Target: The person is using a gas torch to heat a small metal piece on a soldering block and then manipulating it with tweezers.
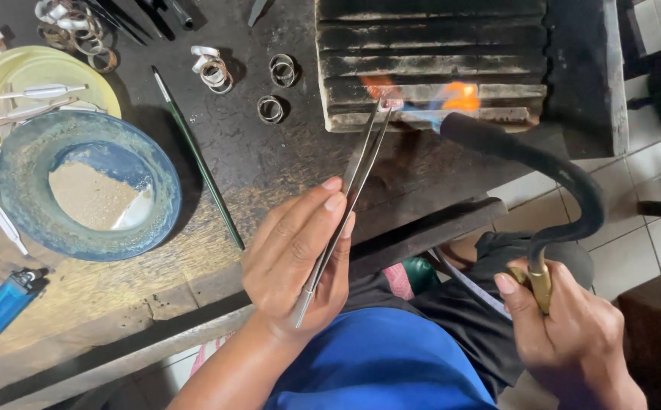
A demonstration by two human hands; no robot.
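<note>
While the flame (458, 97) plays on the charred block (429, 64), the bench reads as follows.

Left hand (296, 266): closed in a pinch around long steel tweezers (345, 209), thumb and fingertips pressing the blades together. The tips reach up to the front edge of the block and hold a small metal piece (389, 101), glowing pinkish, right at the flame.

Right hand (562, 326): wrapped around the brass handle of a torch (531, 163), whose black curved neck arches up and left so that the nozzle lies just beside the piece.

Bench (269, 167), dark wood, carries: three loose rings (271, 108) near the block; a thin green-handled brush (197, 159); a blue-grey dish (87, 186) with pale powder; a yellow plate (34, 76) behind it with pale strips on it; a blue lighter (0, 304) at the near left edge; a pile of rings and dark tools along the far edge.

Handling note, as judgement: the heat looks best kept moving around the piece, not fixed on the tweezer tips, which would draw warmth away; a steady pinch and a braced wrist should keep the work from drifting off the block.
</note>
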